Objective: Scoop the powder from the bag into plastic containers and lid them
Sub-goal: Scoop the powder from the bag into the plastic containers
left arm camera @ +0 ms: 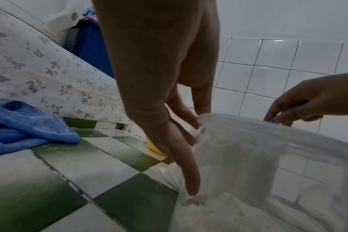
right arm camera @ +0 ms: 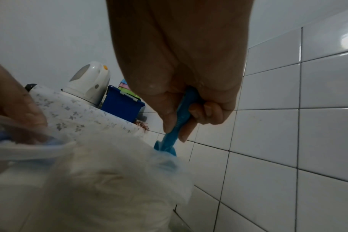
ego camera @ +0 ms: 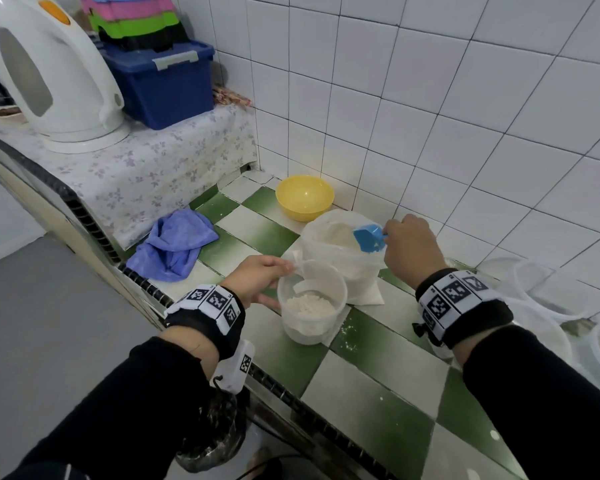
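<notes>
A clear plastic container (ego camera: pixel 312 327) (left arm camera: pixel 248 157) stands on the green and white tiled counter (ego camera: pixel 378 375), about a third full of white powder (ego camera: pixel 309 308). My left hand (ego camera: pixel 257 278) (left arm camera: pixel 169 109) holds it from the left, thumb at the rim, fingers along the wall. Right behind it sits the open plastic bag of powder (ego camera: pixel 340 268) (right arm camera: pixel 109 180). My right hand (ego camera: pixel 409 244) (right arm camera: pixel 179 78) grips the handle of a blue scoop (ego camera: pixel 369 237) (right arm camera: pixel 181 116), whose bowl is in the bag's mouth.
A yellow bowl (ego camera: pixel 304 197) sits in the back corner by the tiled wall. A blue cloth (ego camera: pixel 175 244) lies at the left. More clear containers and lids (ego camera: pixel 551 289) are stacked at the right. A white kettle (ego camera: pixel 49 74) and a blue box (ego camera: pixel 167 84) stand on a raised shelf.
</notes>
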Demonstrator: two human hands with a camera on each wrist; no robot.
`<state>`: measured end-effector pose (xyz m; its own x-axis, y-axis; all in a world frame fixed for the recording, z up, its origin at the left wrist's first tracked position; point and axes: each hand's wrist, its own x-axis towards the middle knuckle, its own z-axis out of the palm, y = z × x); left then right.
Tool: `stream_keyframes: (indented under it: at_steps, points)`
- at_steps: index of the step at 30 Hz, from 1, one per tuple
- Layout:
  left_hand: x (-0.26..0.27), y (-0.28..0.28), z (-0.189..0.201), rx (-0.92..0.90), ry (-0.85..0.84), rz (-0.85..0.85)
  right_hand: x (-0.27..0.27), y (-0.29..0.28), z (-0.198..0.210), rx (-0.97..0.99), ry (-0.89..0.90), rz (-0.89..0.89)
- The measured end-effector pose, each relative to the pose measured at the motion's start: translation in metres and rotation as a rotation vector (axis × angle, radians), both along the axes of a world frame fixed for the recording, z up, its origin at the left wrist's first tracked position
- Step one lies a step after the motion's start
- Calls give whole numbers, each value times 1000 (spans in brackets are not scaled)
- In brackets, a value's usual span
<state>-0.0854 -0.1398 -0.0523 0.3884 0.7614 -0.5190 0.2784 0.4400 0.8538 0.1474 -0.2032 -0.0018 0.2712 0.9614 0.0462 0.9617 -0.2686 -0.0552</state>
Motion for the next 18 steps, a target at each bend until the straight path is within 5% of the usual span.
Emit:
stream_keyframes:
  at_steps: [6, 18]
  points:
    - [-1, 1, 1, -22, -17, -13, -6, 16, -3, -148, 42, 12]
    - [1, 0, 0, -28, -36, 2, -12, 32, -7, -172, 574, -201]
